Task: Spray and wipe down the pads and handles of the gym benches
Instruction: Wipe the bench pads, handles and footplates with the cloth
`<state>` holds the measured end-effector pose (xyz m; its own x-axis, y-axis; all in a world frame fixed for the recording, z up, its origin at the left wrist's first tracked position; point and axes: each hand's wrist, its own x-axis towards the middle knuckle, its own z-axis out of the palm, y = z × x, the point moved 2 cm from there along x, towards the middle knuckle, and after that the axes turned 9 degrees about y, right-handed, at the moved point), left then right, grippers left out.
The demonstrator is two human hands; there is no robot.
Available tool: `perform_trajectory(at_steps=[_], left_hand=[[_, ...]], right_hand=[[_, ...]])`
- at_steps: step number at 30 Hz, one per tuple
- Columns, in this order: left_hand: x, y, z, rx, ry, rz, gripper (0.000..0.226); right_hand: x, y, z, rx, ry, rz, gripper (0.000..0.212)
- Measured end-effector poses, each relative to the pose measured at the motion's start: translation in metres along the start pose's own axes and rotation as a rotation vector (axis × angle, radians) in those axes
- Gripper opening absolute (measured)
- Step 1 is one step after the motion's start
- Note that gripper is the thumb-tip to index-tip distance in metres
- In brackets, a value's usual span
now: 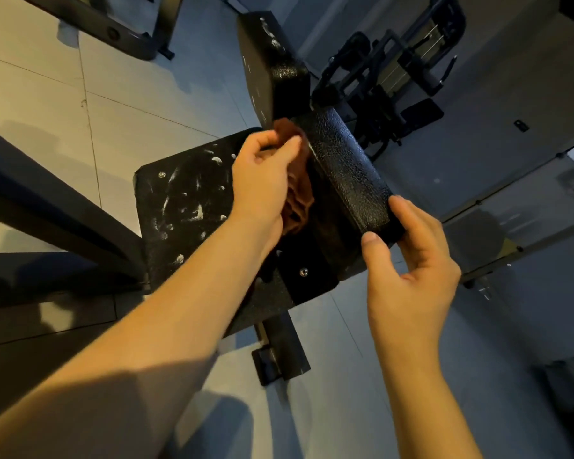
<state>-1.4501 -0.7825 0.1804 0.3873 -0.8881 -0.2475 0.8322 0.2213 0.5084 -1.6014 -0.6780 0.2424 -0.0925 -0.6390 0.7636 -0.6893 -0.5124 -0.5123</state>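
Bench pad (345, 173) is glossy pebbled black, its end gripped by right hand (411, 270), left hand (262, 180) clutching brown cloth (299, 200).

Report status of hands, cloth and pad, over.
Left hand grips brown cloth against pad. Right hand holds pad's end. White specks on flat panel, unwiped. Nothing in the way.

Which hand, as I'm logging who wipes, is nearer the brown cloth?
Left. The left hand holds the brown cloth. The right hand grips the near end of the black pad, apart from the cloth.
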Motion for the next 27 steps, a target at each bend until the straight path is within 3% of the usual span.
perform_trajectory(at_steps=[2,6,10,13,15,21,23,27], left_hand=[[-0.001,-0.026,-0.007,-0.028,0.001,-0.112,0.025],[-0.06,-0.082,-0.03,0.022,-0.121,-0.319,0.017],[-0.071,-0.063,-0.028,0.055,-0.161,-0.133,0.019],[-0.036,-0.028,-0.013,0.025,-0.092,0.039,0.017],[-0.018,-0.031,-0.012,0.062,-0.034,0.045,0.017],[-0.078,-0.096,-0.034,0.121,-0.095,-0.31,0.016],[-0.082,-0.074,-0.03,0.08,-0.115,-0.244,0.016],[-0.034,0.001,-0.006,0.003,-0.084,0.111,0.014]], right_hand=[[-0.001,0.0,0.0,0.006,0.004,0.013,0.044],[0.001,0.001,-0.001,0.001,-0.003,-0.011,0.043],[0.002,0.001,-0.004,-0.007,-0.019,-0.021,0.043],[0.002,-0.001,-0.002,0.003,-0.01,-0.021,0.044],[0.001,-0.001,0.0,0.009,-0.005,-0.009,0.044],[0.001,0.001,-0.002,-0.004,-0.009,-0.014,0.045],[0.001,0.002,-0.004,-0.013,-0.019,-0.027,0.044],[0.001,0.0,-0.003,-0.01,-0.026,-0.019,0.044]])
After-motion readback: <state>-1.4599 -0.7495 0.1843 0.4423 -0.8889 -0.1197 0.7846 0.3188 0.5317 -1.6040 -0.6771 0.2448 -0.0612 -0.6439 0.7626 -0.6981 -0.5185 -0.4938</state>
